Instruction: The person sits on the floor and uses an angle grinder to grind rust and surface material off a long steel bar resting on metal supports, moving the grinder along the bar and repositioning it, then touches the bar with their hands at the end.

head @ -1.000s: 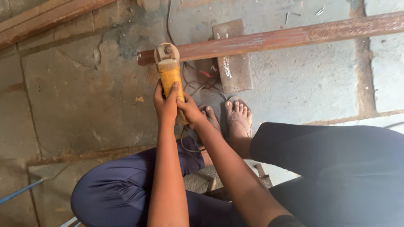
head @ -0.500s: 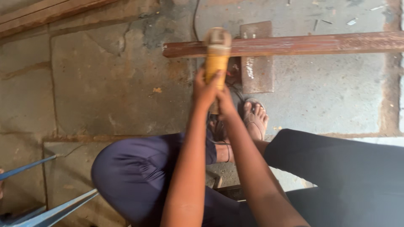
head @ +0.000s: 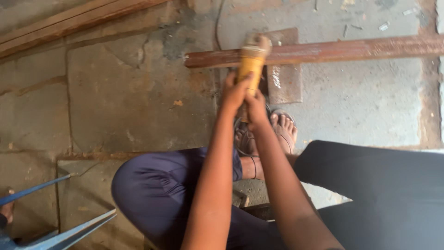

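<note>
Cracked concrete floor [head: 115, 92] underfoot; am gripping yellow angle grinder [head: 251, 62] with left hand [head: 236, 92] and right hand [head: 255, 109], head touching rusty steel bar [head: 333, 48].

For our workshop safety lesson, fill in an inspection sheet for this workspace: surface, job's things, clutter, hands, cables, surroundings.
Surface: cracked, stained concrete floor.
Job's things: yellow angle grinder, its head at a rusty steel bar lying across a flat metal plate.
Clutter: small scraps on the floor near the top edge.
Hands: left hand and right hand both grip the grinder body.
Cables: a thin cable runs away beyond the bar.
Surroundings: sandalled feet near the grinder; blue metal pieces at lower left; wooden planks at upper left.
</note>
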